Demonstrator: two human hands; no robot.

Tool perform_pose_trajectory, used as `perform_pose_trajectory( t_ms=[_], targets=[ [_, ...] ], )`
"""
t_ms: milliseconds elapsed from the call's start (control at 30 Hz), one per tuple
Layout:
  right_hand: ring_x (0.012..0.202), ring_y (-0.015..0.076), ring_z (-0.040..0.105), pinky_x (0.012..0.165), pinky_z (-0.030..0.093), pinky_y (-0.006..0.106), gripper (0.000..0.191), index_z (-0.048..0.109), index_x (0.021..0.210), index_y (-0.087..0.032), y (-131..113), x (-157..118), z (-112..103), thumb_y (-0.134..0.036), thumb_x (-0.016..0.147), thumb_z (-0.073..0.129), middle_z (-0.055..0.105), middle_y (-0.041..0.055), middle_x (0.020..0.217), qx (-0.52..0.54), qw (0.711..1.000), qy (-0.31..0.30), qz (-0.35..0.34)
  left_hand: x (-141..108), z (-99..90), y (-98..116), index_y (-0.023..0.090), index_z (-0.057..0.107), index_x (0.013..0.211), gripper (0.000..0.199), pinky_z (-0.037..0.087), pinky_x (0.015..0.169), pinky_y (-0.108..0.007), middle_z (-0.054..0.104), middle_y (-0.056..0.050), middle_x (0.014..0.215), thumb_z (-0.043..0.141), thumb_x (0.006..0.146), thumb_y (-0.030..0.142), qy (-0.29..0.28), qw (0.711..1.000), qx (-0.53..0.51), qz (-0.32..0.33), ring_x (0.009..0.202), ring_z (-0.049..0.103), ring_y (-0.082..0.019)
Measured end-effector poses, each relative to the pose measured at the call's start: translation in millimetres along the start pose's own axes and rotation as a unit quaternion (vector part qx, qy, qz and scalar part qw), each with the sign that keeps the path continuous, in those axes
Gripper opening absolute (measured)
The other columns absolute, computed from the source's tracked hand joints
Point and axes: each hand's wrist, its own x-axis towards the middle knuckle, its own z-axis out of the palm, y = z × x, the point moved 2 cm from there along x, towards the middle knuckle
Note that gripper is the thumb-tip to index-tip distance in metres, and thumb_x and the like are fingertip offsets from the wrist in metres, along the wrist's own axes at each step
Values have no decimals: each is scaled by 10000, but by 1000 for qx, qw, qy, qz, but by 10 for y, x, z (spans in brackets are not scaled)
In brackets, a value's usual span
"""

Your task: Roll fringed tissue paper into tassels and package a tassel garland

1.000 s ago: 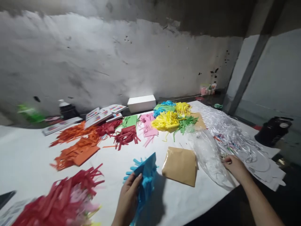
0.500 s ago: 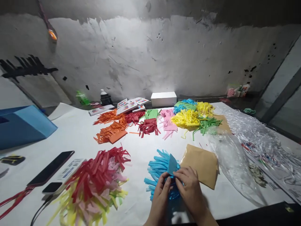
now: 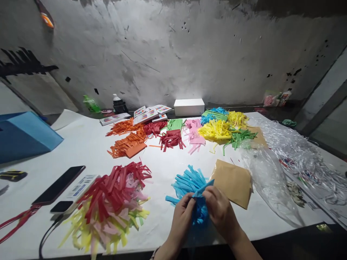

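Between my hands is a blue fringed tissue-paper tassel (image 3: 189,182), its cut strips spreading away from me and also hanging below my fingers. My left hand (image 3: 182,213) pinches one end of the tassel's uncut blue band. The other end of that band is gripped by my right hand (image 3: 219,208), with its fingers curled. Just beyond my right hand lies a brown paper envelope (image 3: 232,182). Left of my left hand rests a heap of red, pink and yellow fringed paper (image 3: 114,202).
Orange (image 3: 127,144), dark red, pink and yellow (image 3: 217,130) fringes line the back, before a white box (image 3: 189,107). A phone (image 3: 59,185) and a white power bank (image 3: 78,193) lie left. Clear plastic (image 3: 267,184) and white string (image 3: 295,151) cover the right.
The blue band, which stood up as a pointed flap, is now slanted and stretched between my hands. My right hand has moved slightly right. The camera view has tilted down a little.
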Motion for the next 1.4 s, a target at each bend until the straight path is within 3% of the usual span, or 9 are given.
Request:
perform_pose_trajectory(
  t_ms=[200,367,533,700,833,967,1133,1267,1400],
  targets=[
    [1014,280,590,905,441,472,177,661,1054,-172,-114,-96,68,-176,930,535,629,159,1232,-119,990,33,-62,-22,44,-31,195,738,1003,333,484,958,-346,744,-68,1036,633,873,483,24,1000,7,16,1029,647,-268],
    [991,225,625,956,406,448,224,667,935,-208,-98,-137,126,-67,940,494,686,84,1092,-77,992,94,-13,-39,62,-63,195,737,1057,385,445,1045,-402,719,-95,1157,599,892,514,19,999,19,30,1143,612,-295],
    [981,231,653,844,515,360,180,640,718,-216,51,-98,132,-71,824,625,684,52,1001,70,988,50,126,-18,79,4,191,712,1017,307,492,925,-363,725,-81,1039,584,916,452,-27,997,42,65,1007,644,-266],
    [815,171,700,718,563,249,257,497,655,-216,122,2,50,-109,786,691,685,11,849,106,986,38,120,50,34,77,171,684,929,316,499,736,-305,692,-60,868,469,971,399,-44,986,141,82,834,636,-226],
    [907,231,684,826,554,373,91,604,813,-207,116,4,-4,-124,845,585,701,65,908,83,991,55,86,95,-10,134,175,676,863,247,473,690,-304,662,-46,790,478,942,299,-52,968,218,115,753,612,-215],
    [1045,318,668,939,497,519,318,710,1114,-199,69,-11,16,-169,869,510,731,129,1107,58,998,-9,31,100,-36,184,180,654,908,171,506,721,-325,668,-55,831,483,908,177,-72,914,334,219,787,640,-222],
    [1008,274,714,873,553,392,348,739,1121,-194,76,35,-65,-240,953,438,760,114,1083,97,985,-67,123,131,-108,241,188,654,1032,302,559,693,-349,712,-70,883,531,810,25,-78,825,455,325,795,678,-242],
    [898,231,728,794,549,307,272,765,1045,-229,46,79,-142,-278,954,514,781,62,987,110,973,-60,195,131,-112,345,242,602,1235,433,580,769,-384,727,-77,1003,582,854,37,-96,789,458,398,877,686,-243],
    [850,228,709,791,526,299,252,773,1003,-218,-17,85,-119,-310,922,553,774,54,940,134,963,-51,227,101,-80,412,225,652,1074,197,582,736,-338,717,-77,960,588,921,118,-75,803,411,425,855,686,-220]
  ],
)
